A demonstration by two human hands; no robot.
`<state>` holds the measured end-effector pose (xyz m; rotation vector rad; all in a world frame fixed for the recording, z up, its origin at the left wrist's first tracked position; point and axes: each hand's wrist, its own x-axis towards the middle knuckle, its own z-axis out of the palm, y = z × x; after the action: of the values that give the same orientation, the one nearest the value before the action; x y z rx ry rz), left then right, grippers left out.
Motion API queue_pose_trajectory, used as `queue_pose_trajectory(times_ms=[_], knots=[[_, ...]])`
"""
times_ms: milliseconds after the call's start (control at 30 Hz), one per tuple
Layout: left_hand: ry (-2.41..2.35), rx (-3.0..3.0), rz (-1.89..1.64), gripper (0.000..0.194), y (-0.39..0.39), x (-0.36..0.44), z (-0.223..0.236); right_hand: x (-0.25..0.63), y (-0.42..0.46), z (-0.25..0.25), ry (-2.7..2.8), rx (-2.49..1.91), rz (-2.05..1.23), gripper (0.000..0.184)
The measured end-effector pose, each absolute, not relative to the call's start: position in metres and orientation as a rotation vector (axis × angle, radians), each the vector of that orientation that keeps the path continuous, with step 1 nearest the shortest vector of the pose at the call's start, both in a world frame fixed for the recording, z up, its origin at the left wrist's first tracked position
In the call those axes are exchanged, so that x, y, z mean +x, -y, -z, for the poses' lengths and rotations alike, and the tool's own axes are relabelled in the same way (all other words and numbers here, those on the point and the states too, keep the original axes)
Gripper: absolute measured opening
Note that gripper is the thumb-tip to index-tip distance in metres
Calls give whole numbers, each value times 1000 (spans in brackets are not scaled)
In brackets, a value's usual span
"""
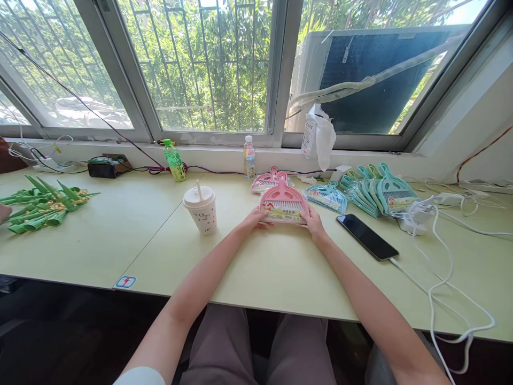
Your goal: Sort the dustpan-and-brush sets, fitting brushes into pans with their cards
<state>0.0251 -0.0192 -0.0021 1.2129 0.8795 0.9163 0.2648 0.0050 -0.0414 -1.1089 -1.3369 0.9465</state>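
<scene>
Between my two hands is a pink mini dustpan and brush set (282, 199) with a printed label across its lower part. My left hand (257, 219) grips its left edge, and my right hand (314, 221) grips the right edge, fingers partly hidden behind it. Its handle points away from me. Just behind it lies another pink dustpan set (262, 182) in clear wrap, partly covered. To the right is a blue dustpan set (327, 197), then a stack of several green and blue-green sets (390, 190).
A white lidded cup (202, 214) with a straw stands left of my hands. At right lies a phone (367, 237) on a white charging cable (430, 299). Two bottles, a green one (174, 160) and a clear one (249, 158), stand by the window. Green bundles (48, 206) lie far left, near another person's hand.
</scene>
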Motion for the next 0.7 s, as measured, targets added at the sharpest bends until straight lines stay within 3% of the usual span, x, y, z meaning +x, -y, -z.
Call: queue_pose_trajectory(times_ms=[133, 400, 600, 700], knots=[[-1050, 1119, -980, 40, 12, 25, 4, 260, -1, 37, 1321, -1146, -1036, 46], [-1111, 1373, -1164, 38, 2, 19, 12, 258, 8, 36, 1480, -1240, -932, 71], [-1150, 1435, -1178, 36, -3, 22, 17, 256, 11, 29, 1392, -1301, -897, 66], [-1244, 1440, -1146, 45, -3, 20, 17, 254, 11, 29, 1343, -1337, -889, 65]])
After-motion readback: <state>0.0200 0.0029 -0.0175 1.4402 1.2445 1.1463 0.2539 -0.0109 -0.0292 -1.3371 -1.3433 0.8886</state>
